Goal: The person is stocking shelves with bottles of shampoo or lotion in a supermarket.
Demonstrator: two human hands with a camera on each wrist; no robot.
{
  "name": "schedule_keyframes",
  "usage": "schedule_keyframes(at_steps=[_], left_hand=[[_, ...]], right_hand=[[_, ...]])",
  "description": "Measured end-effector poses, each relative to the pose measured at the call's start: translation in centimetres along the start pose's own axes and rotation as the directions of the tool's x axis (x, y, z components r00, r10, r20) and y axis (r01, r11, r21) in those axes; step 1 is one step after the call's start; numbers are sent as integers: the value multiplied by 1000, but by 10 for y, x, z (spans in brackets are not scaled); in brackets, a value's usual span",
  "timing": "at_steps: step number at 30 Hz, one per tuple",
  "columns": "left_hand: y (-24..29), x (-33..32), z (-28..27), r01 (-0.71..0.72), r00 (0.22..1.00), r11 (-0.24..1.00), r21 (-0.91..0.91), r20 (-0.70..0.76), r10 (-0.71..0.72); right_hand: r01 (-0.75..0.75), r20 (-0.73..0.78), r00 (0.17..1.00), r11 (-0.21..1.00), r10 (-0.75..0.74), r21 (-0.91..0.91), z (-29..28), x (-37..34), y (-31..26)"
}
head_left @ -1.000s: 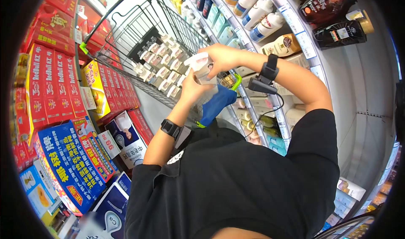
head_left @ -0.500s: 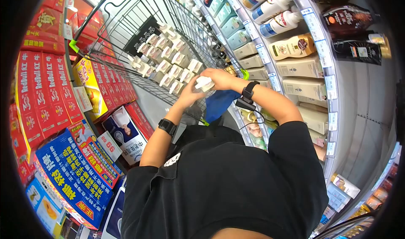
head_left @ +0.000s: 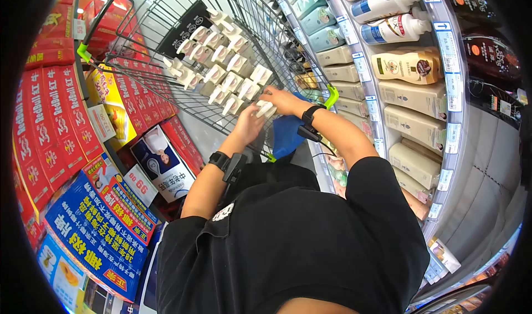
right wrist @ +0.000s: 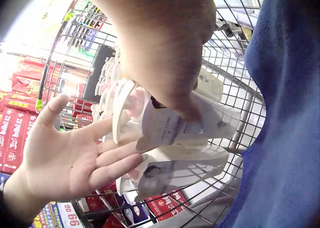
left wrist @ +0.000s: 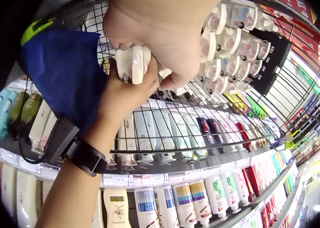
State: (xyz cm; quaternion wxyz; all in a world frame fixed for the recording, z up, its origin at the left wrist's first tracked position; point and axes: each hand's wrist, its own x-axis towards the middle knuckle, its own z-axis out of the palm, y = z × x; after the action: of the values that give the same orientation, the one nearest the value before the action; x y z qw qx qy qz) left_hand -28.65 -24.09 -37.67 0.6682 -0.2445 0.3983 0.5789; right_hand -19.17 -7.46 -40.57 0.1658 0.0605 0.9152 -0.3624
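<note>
White-capped bottle (right wrist: 165,125): between my hands
Right hand (right wrist: 170,62): grips it
Left hand (right wrist: 75,160): fingers extended, touching
Cart (head_left: 331,96): similar bottles (head_left: 216,74) inside, blue cloth (head_left: 287,136) nearby

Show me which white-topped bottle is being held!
The white-topped bottle in the right hand, beside the left hand; the others cluster ungripped in the shopping cart.

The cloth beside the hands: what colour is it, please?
Blue; the cloth shows best from the right wrist.
</note>
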Motion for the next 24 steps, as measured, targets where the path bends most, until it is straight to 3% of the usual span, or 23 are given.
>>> schedule_keyframes(at_steps=[13,20,24], left_hand=[[-1,20,5,-20,992,984,-176,-125,-3],[1,23,13,-24,982,987,-159,-188,-7],[2,19,13,28,979,996,-86,-201,-45]], right_hand=[[-123,115,987,990,115,73,3,15,3],[-173,72,983,984,170,32,22,20,10],[-180,-29,983,979,184,95,10,8,0]])
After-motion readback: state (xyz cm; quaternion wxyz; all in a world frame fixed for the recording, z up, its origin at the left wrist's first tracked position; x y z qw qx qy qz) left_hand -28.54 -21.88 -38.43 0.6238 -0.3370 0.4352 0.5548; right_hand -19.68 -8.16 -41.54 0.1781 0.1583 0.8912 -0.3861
